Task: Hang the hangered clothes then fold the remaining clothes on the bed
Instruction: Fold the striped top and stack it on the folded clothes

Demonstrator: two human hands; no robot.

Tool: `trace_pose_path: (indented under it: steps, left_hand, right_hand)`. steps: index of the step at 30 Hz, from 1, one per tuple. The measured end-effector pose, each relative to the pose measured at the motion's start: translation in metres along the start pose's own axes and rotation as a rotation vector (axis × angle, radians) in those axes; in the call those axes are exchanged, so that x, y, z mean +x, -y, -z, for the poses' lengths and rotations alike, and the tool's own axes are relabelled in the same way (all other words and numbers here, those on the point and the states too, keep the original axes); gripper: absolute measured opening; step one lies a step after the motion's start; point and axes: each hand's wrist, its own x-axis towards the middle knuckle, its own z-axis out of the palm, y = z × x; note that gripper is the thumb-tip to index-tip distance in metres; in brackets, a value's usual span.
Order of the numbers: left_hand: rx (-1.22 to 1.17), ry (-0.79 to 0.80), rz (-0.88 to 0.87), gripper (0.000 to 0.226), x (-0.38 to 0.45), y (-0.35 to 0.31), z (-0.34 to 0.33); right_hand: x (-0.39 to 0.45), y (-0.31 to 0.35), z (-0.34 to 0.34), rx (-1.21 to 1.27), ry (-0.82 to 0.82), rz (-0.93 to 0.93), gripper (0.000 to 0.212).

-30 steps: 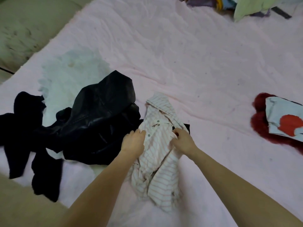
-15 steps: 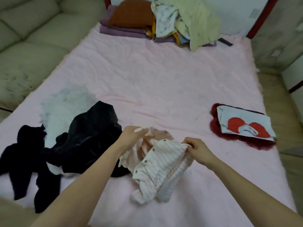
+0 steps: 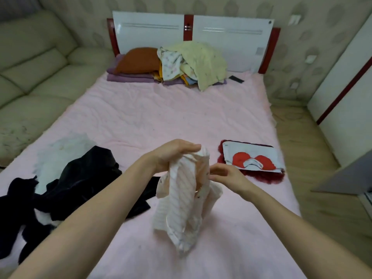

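Observation:
My left hand [image 3: 173, 154] grips the top of a small pink-and-white striped garment [image 3: 181, 200] and holds it up over the pink bed [image 3: 181, 117]. The garment hangs bunched down to the sheet. My right hand [image 3: 225, 176] touches its right edge with loosely spread fingers. A heap of black clothes [image 3: 80, 182] lies on the bed at my left, partly over a white fluffy piece [image 3: 60, 150]. A folded white item with red shapes [image 3: 251, 160] rests on a dark red fluffy garment [image 3: 261, 176] at the right.
A pile of clothes and pillows [image 3: 177, 63] sits at the headboard [image 3: 193, 31]. A green sofa [image 3: 36, 77] lines the bed's left side. Wooden floor [image 3: 298, 141] and a wardrobe [image 3: 346, 97] lie to the right. A dark flat object [image 3: 236, 79] lies near the pile.
The striped garment was lifted off the bed and now hangs from my left hand. My right hand let go of its edge and opened. The view tilted up to the headboard.

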Motion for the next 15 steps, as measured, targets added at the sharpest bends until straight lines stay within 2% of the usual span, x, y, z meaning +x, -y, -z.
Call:
trace_pose_path:
  steps: [3, 6, 9, 12, 14, 15]
  left_hand:
    - [0.009, -0.015, -0.078, 0.024, -0.004, -0.021, -0.022]
    - [0.057, -0.037, -0.130, 0.017, -0.013, -0.037, -0.036]
    - [0.078, -0.078, -0.147, 0.032, -0.020, -0.042, -0.038]
    - [0.040, -0.150, -0.143, 0.035, -0.027, -0.039, -0.031]
    - [0.100, -0.172, -0.095, 0.027, -0.031, -0.025, -0.017]
    - [0.233, -0.149, -0.050, 0.017, -0.034, -0.016, -0.010]
  right_hand:
    - [-0.015, -0.007, 0.017, -0.048, -0.027, 0.043, 0.009]
    - [-0.019, -0.016, 0.021, -0.066, -0.104, 0.047, 0.016]
    - [-0.019, -0.021, 0.014, -0.220, -0.159, 0.089, 0.017]
    - [-0.019, -0.021, 0.017, -0.386, -0.167, 0.135, 0.027]
    - [-0.022, -0.020, 0.028, -0.412, -0.210, 0.159, 0.030]
    - [-0.023, -0.018, 0.034, -0.382, -0.233, 0.168, 0.028]
